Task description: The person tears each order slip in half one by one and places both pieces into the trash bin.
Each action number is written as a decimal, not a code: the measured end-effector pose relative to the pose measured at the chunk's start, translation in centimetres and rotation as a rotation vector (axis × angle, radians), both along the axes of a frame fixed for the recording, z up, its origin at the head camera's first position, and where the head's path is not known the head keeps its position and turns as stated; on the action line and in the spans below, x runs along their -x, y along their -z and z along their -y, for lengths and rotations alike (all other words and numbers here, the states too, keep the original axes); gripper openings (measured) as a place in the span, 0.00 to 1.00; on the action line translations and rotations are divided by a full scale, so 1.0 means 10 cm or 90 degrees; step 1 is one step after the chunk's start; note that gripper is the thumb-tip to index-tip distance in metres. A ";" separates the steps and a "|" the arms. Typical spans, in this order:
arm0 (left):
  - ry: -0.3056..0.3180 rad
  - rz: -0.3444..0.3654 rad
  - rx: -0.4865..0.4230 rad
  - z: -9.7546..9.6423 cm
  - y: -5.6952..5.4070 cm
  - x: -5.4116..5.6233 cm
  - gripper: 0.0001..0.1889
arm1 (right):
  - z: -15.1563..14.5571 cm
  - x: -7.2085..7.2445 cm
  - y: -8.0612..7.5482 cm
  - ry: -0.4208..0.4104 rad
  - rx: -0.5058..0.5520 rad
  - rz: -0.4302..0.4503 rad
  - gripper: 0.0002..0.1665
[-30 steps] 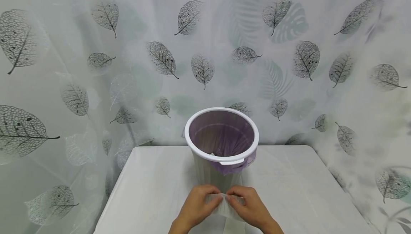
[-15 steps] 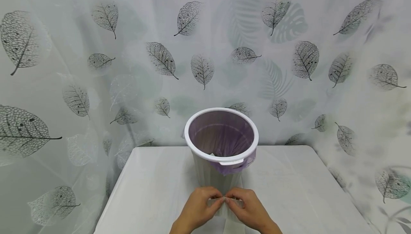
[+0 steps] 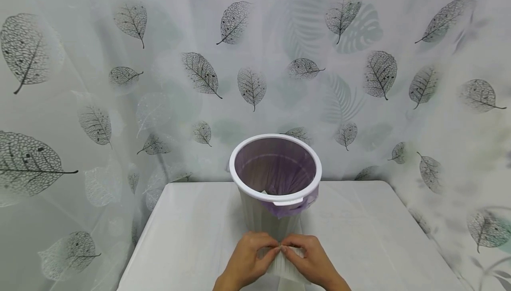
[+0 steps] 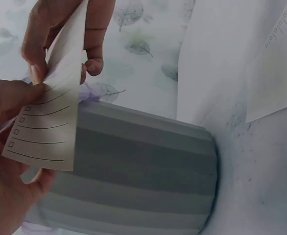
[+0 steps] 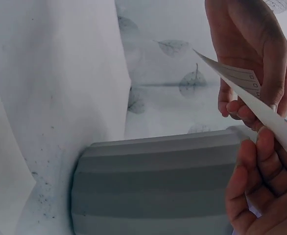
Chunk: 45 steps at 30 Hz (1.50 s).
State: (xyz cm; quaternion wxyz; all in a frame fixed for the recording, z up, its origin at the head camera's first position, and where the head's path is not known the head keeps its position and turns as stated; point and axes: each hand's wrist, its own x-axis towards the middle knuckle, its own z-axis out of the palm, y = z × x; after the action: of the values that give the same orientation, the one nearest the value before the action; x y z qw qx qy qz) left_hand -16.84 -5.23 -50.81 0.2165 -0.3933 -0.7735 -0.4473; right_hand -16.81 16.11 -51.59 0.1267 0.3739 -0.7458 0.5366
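A sheet of paper (image 3: 285, 271), printed with lines and small check boxes, is held upright in front of a waste bin (image 3: 269, 220). My left hand (image 3: 247, 257) pinches its top edge between thumb and forefinger. Right beside it, my right hand (image 3: 311, 257) pinches the same edge, the fingertips of both hands almost meeting. In the left wrist view the printed face of the paper (image 4: 45, 132) shows, bent between the hands. The right wrist view shows its blank back curving past the fingers. Whether it is torn at the pinch, I cannot tell.
The bin has a white rim (image 3: 235, 171) and a purple liner (image 3: 279, 180), with a pale scrap inside. Another printed sheet (image 4: 278, 78) lies on the white table (image 3: 191, 229) below the hands. A leaf-patterned curtain (image 3: 255, 38) hangs behind and at both sides.
The hands have come slightly closer together and lower, fingertips now nearly meeting at the paper's top edge. The paper has bent at the middle, and its lower part has shifted. The bin stays put.
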 end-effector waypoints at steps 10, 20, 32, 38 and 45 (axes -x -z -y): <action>-0.054 -0.072 0.018 0.00 0.01 0.00 0.03 | -0.02 -0.01 -0.02 0.004 0.015 0.074 0.14; -0.064 -0.104 0.023 0.03 0.00 0.03 0.03 | -0.06 0.02 0.02 0.035 0.029 0.061 0.13; -0.081 -0.045 0.017 0.09 0.01 0.03 0.03 | -0.11 -0.01 -0.07 0.049 0.027 0.069 0.12; -0.076 -0.056 0.002 0.11 0.04 0.04 0.05 | -0.11 0.00 -0.07 0.050 0.038 0.081 0.12; -0.090 -0.050 -0.005 0.12 0.06 0.02 0.03 | -0.09 -0.03 -0.09 0.046 0.061 0.149 0.10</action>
State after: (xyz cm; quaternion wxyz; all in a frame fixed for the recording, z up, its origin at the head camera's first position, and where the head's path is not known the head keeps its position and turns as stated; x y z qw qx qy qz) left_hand -17.07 -6.39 -51.40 0.2792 -0.3545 -0.7884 -0.4180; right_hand -16.50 17.03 -50.72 0.0755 0.2751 -0.7419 0.6067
